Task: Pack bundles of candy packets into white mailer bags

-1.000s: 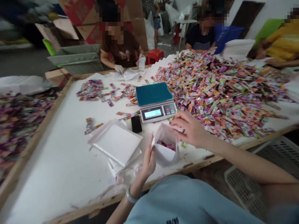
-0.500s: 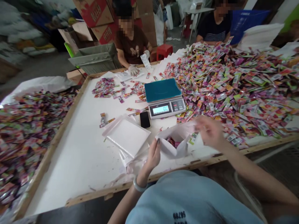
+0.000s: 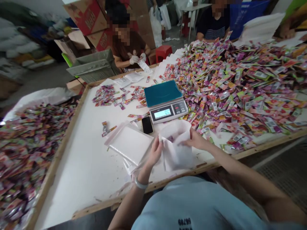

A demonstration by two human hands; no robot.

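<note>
A white bag (image 3: 178,156) stands with its mouth up near the table's front edge, some purple packets just visible inside. My left hand (image 3: 155,150) grips the bag's left edge, fingers closed. At the right rim, my right hand (image 3: 194,140) holds the bag, with its fingers partly over the opening. Behind the bag sits a scale (image 3: 168,108) with a blue-green plate, its display reading 0.0. A black phone (image 3: 147,125) lies at the scale's left front corner. Left of my left hand is a stack of white bags (image 3: 130,143).
A large heap of colourful packets (image 3: 240,83) covers the table's right side. A smaller pile (image 3: 104,95) lies at the back left, and another heap (image 3: 31,143) is beyond the wooden edge (image 3: 57,153). Across the table, a person's gloved hands (image 3: 137,59) hold a labelled sheet.
My right hand has moved left and down onto the bag's rim, and the bag stands more upright. Across the table, the person's gloved hands have come together at the sheet.
</note>
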